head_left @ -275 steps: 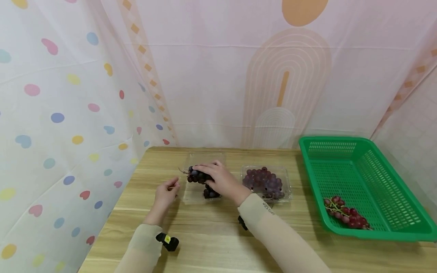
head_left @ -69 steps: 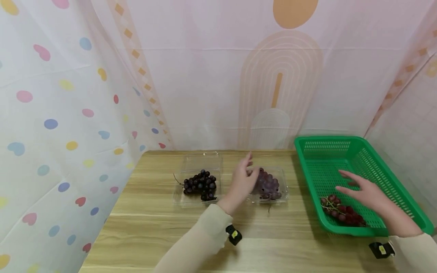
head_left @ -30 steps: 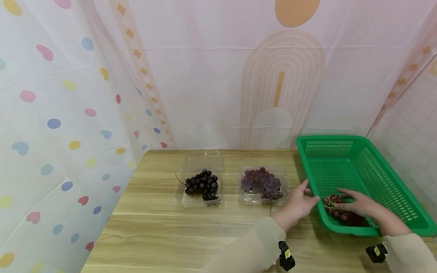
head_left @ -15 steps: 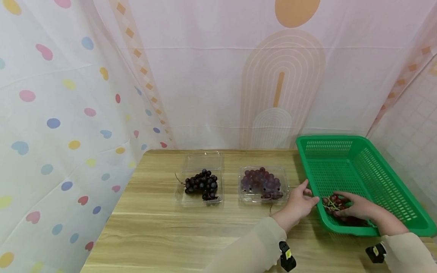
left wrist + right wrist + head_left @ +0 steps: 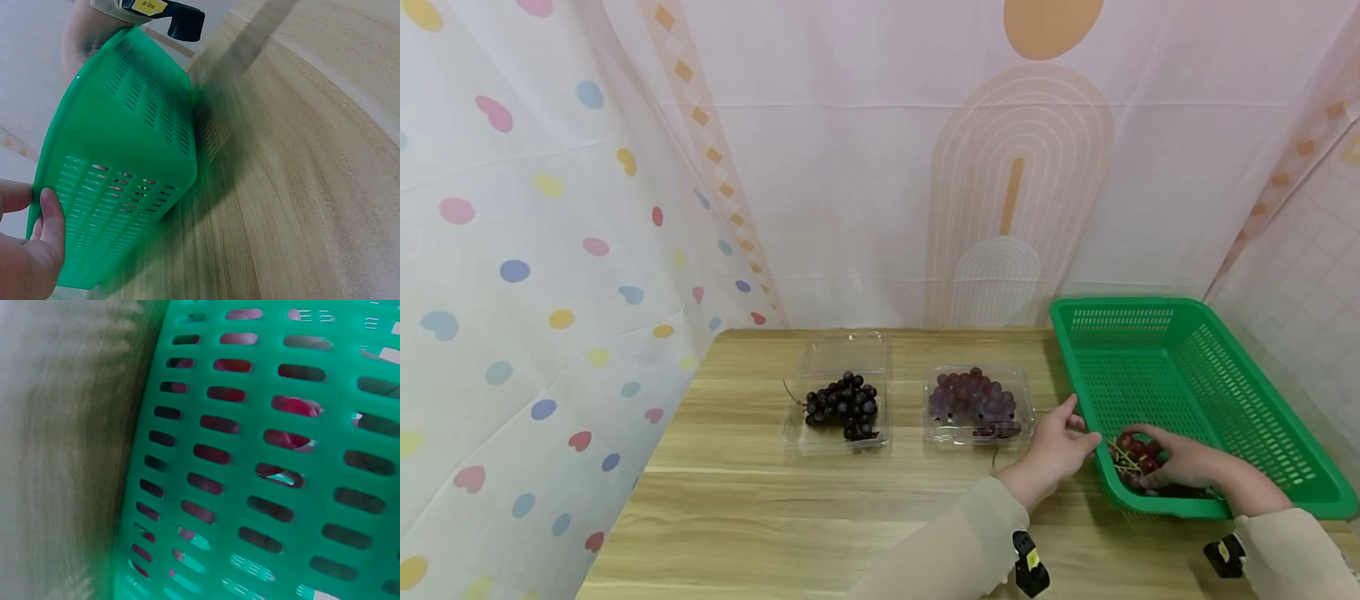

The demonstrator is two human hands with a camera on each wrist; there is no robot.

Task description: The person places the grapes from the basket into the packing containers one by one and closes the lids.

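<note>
A bunch of red grapes point(image 5: 1131, 454) with green stems lies in the near left corner of the green basket point(image 5: 1180, 507). My right hand point(image 5: 1191, 460) grips the bunch from above, fingers and thumb curled round it. Through the slots in the right wrist view, red grapes point(image 5: 294, 405) show behind the basket wall point(image 5: 240, 494); the hand itself is hidden there. My left hand point(image 5: 1054, 446) pinches the basket's left rim. In the left wrist view, the left hand point(image 5: 31, 262) has thumb and finger on either side of the rim.
A clear plastic box with its lid point(image 5: 846, 354) raised stands at left, dark grapes point(image 5: 842, 406) inside and a stem poking out. Right of it, a shut clear box point(image 5: 943, 433) contains purplish grapes point(image 5: 973, 392). Patterned curtains point(image 5: 865, 183) hang behind the wooden table point(image 5: 790, 533).
My right hand has left the dark grapes in the left box and now holds the red grapes in the basket. My left hand has moved right to the basket's rim.
</note>
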